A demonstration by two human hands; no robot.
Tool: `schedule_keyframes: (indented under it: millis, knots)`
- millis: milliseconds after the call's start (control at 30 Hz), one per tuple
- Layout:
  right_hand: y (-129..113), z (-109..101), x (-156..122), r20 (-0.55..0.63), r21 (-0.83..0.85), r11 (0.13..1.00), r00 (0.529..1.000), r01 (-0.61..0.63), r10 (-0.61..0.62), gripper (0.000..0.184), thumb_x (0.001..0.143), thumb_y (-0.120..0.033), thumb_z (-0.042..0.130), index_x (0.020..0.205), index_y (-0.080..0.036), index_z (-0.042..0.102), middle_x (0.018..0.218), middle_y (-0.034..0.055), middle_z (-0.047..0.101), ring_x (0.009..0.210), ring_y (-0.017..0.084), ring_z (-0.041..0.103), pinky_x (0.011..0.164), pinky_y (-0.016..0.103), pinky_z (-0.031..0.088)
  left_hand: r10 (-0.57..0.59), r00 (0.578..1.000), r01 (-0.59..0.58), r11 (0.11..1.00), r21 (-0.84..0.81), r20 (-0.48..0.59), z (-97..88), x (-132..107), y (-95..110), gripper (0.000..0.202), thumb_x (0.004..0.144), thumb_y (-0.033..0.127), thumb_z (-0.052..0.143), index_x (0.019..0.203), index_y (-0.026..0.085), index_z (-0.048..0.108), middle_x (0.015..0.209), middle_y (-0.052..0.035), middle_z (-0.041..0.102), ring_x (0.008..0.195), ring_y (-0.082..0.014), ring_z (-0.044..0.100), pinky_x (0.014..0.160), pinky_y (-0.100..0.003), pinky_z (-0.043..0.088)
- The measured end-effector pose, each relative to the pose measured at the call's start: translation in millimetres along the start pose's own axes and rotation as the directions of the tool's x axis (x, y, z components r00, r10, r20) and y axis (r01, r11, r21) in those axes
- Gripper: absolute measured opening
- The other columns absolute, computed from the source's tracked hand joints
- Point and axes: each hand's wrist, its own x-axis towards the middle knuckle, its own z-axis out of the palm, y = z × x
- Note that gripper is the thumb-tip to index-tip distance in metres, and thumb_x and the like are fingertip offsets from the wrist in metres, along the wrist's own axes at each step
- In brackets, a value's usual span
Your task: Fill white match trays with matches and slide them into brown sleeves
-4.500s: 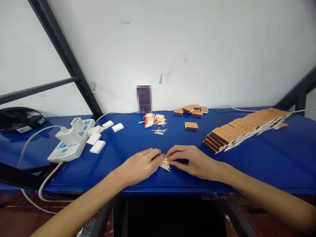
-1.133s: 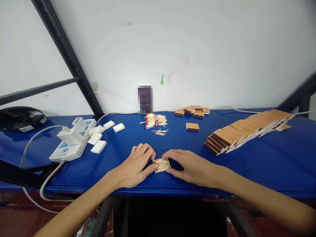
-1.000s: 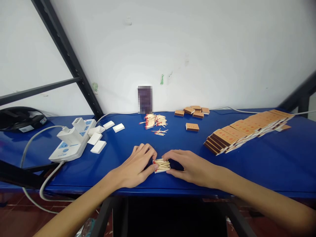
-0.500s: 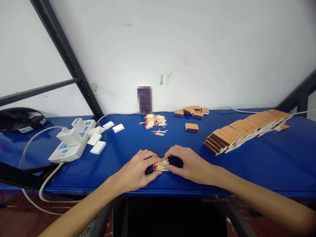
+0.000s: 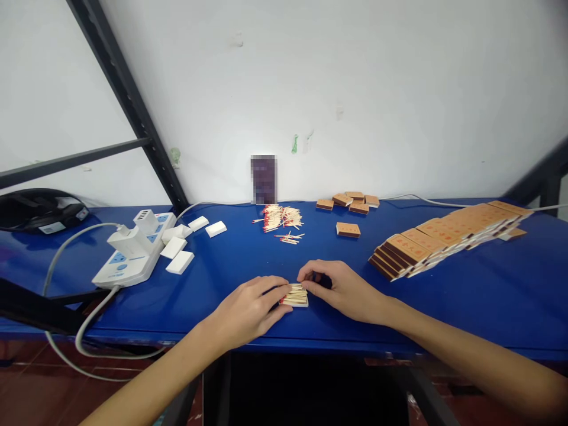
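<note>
Near the front edge of the desk lies a small white matchbox tray (image 5: 302, 305), filled with red-tipped matches (image 5: 293, 295). My left hand (image 5: 252, 310) closes round its left end, with fingers over the far side and thumb on the near side. At the tray's upper right corner is my right hand (image 5: 339, 290). Its thumb and forefinger are drawn into a pinch; what is between them, if anything, is too small to make out. A pile of loose matches (image 5: 280, 217) lies farther back, with several stray matches (image 5: 290, 238) just in front of it.
Several white trays (image 5: 180, 262) lie left, beside a power strip (image 5: 133, 260) with cables. Brown matchboxes (image 5: 348, 229) sit back right of centre, and a long slanting stack of matchboxes (image 5: 444, 234) is at the right. A black headset (image 5: 39, 212) rests far left, near a dark frame post (image 5: 128, 106).
My right hand has drawn back from the tray's right side to its upper right corner, uncovering the tray's end. My left hand stays on the tray. The view has shifted slightly.
</note>
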Motion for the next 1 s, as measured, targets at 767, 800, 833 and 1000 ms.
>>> schedule_keyframes:
  millis: [767,800,833,1000]
  knots:
    - [-11,11,-16,-0.051,-0.213,0.973,0.994,0.089,-0.102,0.023,0.085,-0.026,0.06,0.106,-0.019,0.06,0.1,0.0056,0.066,0.094,0.019,0.06,0.084,0.033,0.048,0.089,0.985,-0.143,0.893,0.426,0.145,0.6,8,15,0.035,0.096,0.012,0.033,0.126,0.005,0.049,0.106,-0.0151,0.06,0.101,-0.0271,0.057,0.086,-0.042,0.05]
    - [-9,12,-16,-0.056,-0.219,0.971,0.993,0.091,-0.105,0.021,0.086,-0.026,0.059,0.105,-0.019,0.06,0.1,0.0057,0.066,0.093,0.019,0.06,0.084,0.033,0.048,0.062,0.991,-0.103,0.92,0.379,0.12,0.2,7,13,0.036,0.097,0.017,0.035,0.129,0.007,0.048,0.108,-0.015,0.059,0.102,-0.0268,0.057,0.086,-0.042,0.05]
    - [-8,13,-16,-0.063,-0.219,0.971,0.992,0.093,-0.109,0.019,0.086,-0.026,0.058,0.104,-0.019,0.061,0.1,0.0057,0.066,0.093,0.018,0.061,0.083,0.032,0.049,0.021,0.996,-0.048,0.949,0.313,0.089,-0.6,6,10,0.037,0.097,0.022,0.038,0.131,0.009,0.047,0.111,-0.0145,0.058,0.103,-0.026,0.056,0.087,-0.041,0.05]
    - [-2,12,-18,-0.063,-0.19,0.973,0.988,0.128,-0.142,0.02,0.086,-0.026,0.06,0.105,-0.02,0.062,0.105,0.0053,0.066,0.096,0.016,0.062,0.086,0.03,0.05,-0.221,0.972,0.229,0.968,-0.103,0.078,-8.4,8,-3,0.032,0.095,0.031,0.047,0.123,0.02,0.057,0.115,-0.0075,0.058,0.106,-0.0187,0.056,0.094,-0.034,0.049]
